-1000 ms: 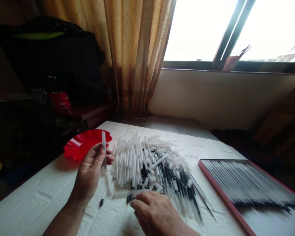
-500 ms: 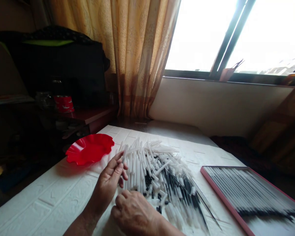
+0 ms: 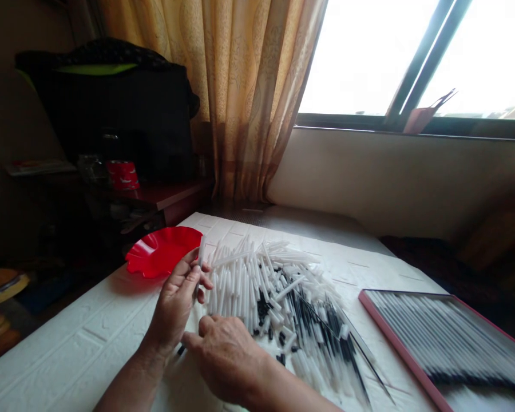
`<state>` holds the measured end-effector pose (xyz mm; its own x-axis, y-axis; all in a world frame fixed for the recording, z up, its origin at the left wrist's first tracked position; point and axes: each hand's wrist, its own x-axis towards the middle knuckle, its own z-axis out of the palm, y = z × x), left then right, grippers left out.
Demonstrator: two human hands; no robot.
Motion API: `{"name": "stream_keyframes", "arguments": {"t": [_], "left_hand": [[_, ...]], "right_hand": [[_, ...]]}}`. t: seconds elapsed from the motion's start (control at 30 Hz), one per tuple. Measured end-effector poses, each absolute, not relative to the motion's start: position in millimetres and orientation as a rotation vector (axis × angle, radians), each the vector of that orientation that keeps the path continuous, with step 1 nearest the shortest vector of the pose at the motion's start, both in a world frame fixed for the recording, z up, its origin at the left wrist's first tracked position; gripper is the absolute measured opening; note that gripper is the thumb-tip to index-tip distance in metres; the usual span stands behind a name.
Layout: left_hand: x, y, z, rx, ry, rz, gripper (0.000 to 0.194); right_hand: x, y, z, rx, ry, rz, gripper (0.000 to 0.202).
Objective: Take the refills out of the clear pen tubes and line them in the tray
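The left hand (image 3: pixel 175 303) held a slim translucent tube (image 3: pixel 202 250) pinched between thumb and fingers, its top end poking up above them, close to the near edge of the scalloped red dish (image 3: pixel 165 252). The other fingers of that hand stood slightly spread. The right hand (image 3: pixel 227 357) was just beside it, lower and nearer the camera, palm down with its fingers curled; its fingertips were hidden, so whether it gripped anything could not be told. A small black piece (image 3: pixel 181 350) showed on the white table cover (image 3: pixel 94 337) by the tip of its extended finger. Beyond the hands spread a loose heap of white plastic tubes (image 3: pixel 240 280), with short black plugs (image 3: pixel 264 309) scattered in its middle and long black-tipped rods (image 3: pixel 326 326) fanned out on its right side (a few looked smeared by blur). Farther right, apart from the heap, was a shallow pink-rimmed tray (image 3: pixel 380 320) with a row of pale tubes (image 3: pixel 446 332) in it, dark at their near ends. Behind the table hung a patterned gold curtain (image 3: pixel 249 103), beside a bright window (image 3: pixel 360 57).
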<state>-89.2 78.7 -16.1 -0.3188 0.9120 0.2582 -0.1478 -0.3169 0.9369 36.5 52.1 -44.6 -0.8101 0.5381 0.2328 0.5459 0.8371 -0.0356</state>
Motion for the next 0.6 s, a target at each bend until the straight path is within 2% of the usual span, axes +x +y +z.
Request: {"name": "stream_keyframes", "arguments": {"t": [0.13, 0.27, 0.43, 0.5, 0.6], "left_hand": [[-90.7, 79.6, -15.7, 1.128, 1.155, 1.761, 0.036], [-92.2, 81.5, -19.6, 1.154, 1.180, 1.740, 0.038], [-83.6, 77.2, -25.0, 1.250, 1.151, 1.564, 0.040], [-74.0, 71.6, -27.2, 1.304, 1.120, 1.460, 0.034], [-57.2, 60.7, -35.1, 1.420, 1.045, 1.292, 0.026]], "right_hand": [[19.3, 56.2, -41.1, -0.787, -2.862, -0.036, 0.011], [5.5, 56.7, -41.1, -0.716, -2.905, -0.037, 0.015], [46.2, 47.8, -42.3, -0.731, -2.772, -0.048, 0.006], [82.8, 44.0, -41.3, -0.958, -2.581, 0.067, 0.010], [142.3, 38.2, -41.2, -1.094, -2.102, 0.423, 0.016]]}}
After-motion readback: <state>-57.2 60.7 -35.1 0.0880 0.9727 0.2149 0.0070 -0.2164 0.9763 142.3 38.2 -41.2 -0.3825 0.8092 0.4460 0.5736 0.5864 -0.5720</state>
